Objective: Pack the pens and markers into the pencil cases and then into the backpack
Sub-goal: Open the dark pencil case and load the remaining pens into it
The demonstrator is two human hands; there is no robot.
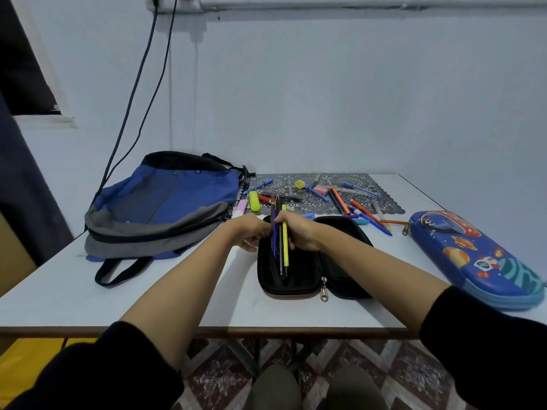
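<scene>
Right hand: the right hand [296,232] is clamped round a bundle of pens [280,255] near its upper end. There's a yellow one, a purple one and a couple of dark ones.
Left hand: the left hand [251,235] is right up against the same bundle with its fingers curled. Honestly can't tell if it's pinching the pens or the case rim, there's too much overlap there.
Where the pens are: the bundle is tilted, with its lower tips down inside the left half of the black pencil case [340,270]. The case lies opened flat on the surface [177,291].
Everything else: lots of loose pens and markers [340,199] are scattered on the lace mat [296,179] behind the case. The blue pencil case [473,255] is off to the right and looks closed. The backpack [165,208] lies flat at the left.
How the pens handle: light, stiff, smooth plastic barrels, so a handful probably wants to fan out and slide past each other. I'd wrap all the fingers round the middle of the bundle, not one end.
How the case handles: looks like a light, semi-rigid shell, likely to skid on that smooth top. Pin its rim with the free hand.
Backpack: soft and floppy, so the opening will likely need holding apart.
Progress guess: early, first case barely started.
</scene>
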